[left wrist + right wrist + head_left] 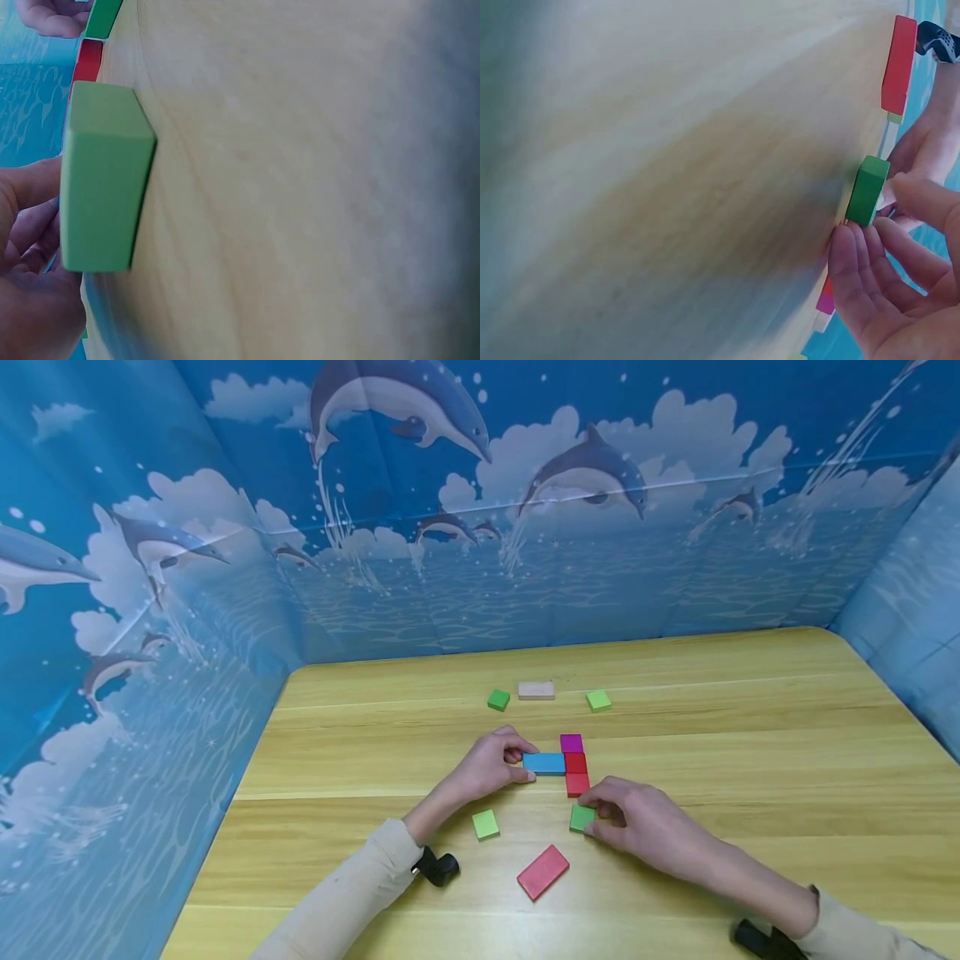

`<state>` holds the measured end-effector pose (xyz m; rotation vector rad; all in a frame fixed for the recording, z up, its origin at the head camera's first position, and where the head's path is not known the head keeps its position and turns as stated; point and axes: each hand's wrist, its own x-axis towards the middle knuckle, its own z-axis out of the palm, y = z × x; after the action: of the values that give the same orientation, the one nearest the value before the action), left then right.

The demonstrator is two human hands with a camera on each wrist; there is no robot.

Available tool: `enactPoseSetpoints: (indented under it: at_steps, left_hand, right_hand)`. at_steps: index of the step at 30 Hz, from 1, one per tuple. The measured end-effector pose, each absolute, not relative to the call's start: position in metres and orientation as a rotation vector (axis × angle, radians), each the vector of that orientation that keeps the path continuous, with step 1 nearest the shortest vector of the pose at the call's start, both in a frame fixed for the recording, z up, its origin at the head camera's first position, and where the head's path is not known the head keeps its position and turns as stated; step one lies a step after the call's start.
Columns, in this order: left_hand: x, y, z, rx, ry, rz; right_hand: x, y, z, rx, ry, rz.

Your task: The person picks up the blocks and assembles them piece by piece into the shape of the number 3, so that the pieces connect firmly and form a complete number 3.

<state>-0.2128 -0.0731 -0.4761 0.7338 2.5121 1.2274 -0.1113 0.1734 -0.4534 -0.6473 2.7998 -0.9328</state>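
In the head view, a blue block [547,764] lies flat, its right end against a short column of one purple block [572,743] and two red blocks [576,763]. My left hand [491,766] pinches the blue block's left end between thumb and fingers. Just below the column, my right hand [648,828] holds a green block [581,818] by its right side. The right wrist view shows this green block [864,196] beside my thumb and fingertips. In the left wrist view, a light green block [105,187] stands before my left hand and partly hides it.
Nearer me lie a light green block [486,825] and a larger pinkish-red block [543,872]. Farther back are a green block [498,699], a greyish block [536,691] and another light green block [598,700]. A dolphin-printed curtain [480,585] surrounds the wooden table [750,735].
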Motion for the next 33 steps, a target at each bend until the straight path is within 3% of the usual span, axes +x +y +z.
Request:
enactPoseSetpoints:
  at_steps: [33]
  left_hand:
    - [-0.2128, -0.0733, -0.478, 0.742, 2.523, 1.227]
  right_hand:
    - [-0.1203, 0.1678, -0.4563, -0.638, 2.877, -0.907]
